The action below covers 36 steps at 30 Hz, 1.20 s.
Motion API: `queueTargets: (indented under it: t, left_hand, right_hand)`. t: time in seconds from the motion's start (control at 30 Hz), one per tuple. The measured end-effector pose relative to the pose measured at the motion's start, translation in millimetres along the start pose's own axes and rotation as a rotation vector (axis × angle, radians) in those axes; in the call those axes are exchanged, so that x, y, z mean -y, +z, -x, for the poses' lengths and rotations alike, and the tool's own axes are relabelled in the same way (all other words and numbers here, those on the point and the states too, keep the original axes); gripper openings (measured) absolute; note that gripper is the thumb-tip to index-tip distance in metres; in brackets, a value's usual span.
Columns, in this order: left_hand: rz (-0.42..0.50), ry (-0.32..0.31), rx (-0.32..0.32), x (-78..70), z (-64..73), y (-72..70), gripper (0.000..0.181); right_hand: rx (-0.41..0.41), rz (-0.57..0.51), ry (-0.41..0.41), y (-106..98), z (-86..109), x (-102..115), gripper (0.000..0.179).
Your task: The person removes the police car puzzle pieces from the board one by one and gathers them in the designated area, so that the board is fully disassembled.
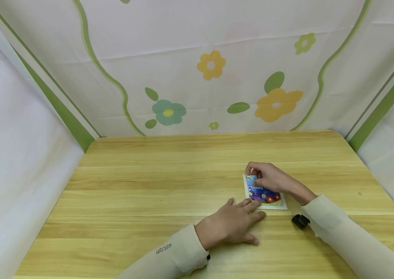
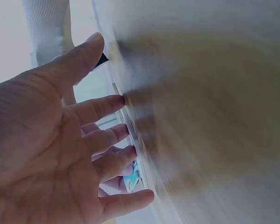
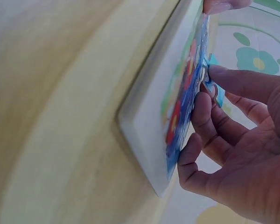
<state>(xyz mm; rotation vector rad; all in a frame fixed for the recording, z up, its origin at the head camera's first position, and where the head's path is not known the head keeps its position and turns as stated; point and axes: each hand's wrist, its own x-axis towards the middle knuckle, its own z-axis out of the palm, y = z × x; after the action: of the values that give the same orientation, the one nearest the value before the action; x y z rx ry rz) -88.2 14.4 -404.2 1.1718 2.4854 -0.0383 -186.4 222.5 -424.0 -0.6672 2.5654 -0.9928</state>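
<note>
A small jigsaw puzzle board (image 1: 276, 207) with a white border lies on the table, showing a blue vehicle with red wheels. Over its far part, my right hand (image 1: 271, 179) pinches a light-blue puzzle piece (image 3: 219, 94) between thumb and fingers. The right wrist view has this piece tilted up from the picture, its lower edge close to the surface. My left hand (image 1: 232, 223) lies palm down with fingers spread, fingertips at the board's near left edge. In the left wrist view, the left fingers (image 2: 113, 165) are fairly straight and grip nothing.
The wooden table (image 1: 155, 186) extends around the board, mostly to the left. White curtains with printed flowers (image 1: 211, 65) stand behind it and on both sides. A black device (image 1: 300, 221) sits at the right sleeve's cuff.
</note>
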Motion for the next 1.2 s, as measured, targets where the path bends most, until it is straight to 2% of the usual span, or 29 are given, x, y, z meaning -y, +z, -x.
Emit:
queueTargets:
  t: [0.4, 0.83, 1.2]
  left_hand:
    - [0.016, 0.000, -0.003, 0.6, 0.2, 0.2, 0.076]
    - [0.006, -0.004, 0.002, 0.8, -0.8, -0.1, 0.075]
    - [-0.041, 0.016, -0.013, 1.4, -12.0, -2.2, 0.072]
  right_hand:
    - [-0.003, -0.038, -0.013, -2.3, 1.7, -0.9, 0.018]
    - [-0.004, -0.005, -0.014, -0.3, 1.5, 2.3, 0.018]
    - [0.002, -0.018, -0.017, 0.7, 1.3, 0.5, 0.017]
